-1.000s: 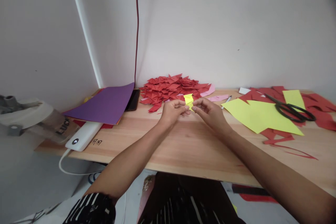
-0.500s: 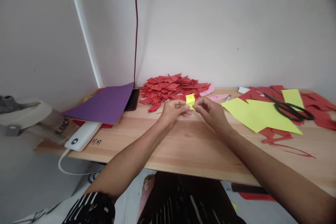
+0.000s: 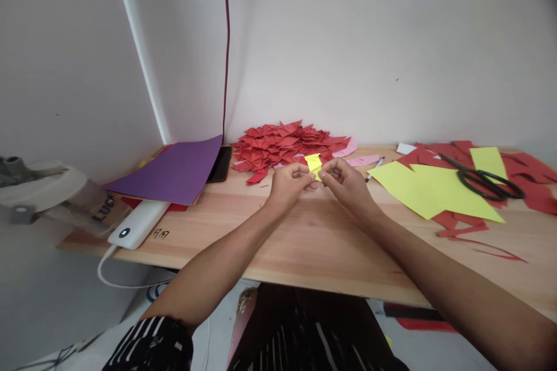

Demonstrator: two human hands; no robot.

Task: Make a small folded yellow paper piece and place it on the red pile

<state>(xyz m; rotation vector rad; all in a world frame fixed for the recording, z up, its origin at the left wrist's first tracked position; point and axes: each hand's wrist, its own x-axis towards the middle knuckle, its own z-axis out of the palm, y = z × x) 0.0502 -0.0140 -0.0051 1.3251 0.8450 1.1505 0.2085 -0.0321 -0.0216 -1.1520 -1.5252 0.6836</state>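
A small piece of creased yellow paper (image 3: 313,163) is held up between my two hands, above the middle of the wooden table (image 3: 300,243). My left hand (image 3: 290,181) pinches its left and lower edge between thumb and fingers. On the other side, my right hand (image 3: 343,181) is closed with its fingertips on the paper's right edge. Part of the paper is hidden behind my fingers. Just behind my hands lies a heap of folded red paper pieces (image 3: 282,145).
To the right are a large yellow sheet (image 3: 439,188), black scissors (image 3: 483,179), red paper scraps (image 3: 539,194) and a pen (image 3: 375,168). At the left lie purple paper (image 3: 169,171), a dark phone (image 3: 221,165) and a white power bank (image 3: 141,225) with a cable.
The yellow paper has tilted slightly and its top edge has shifted a little left. Both hands keep their grip on it. The view has moved very slightly.
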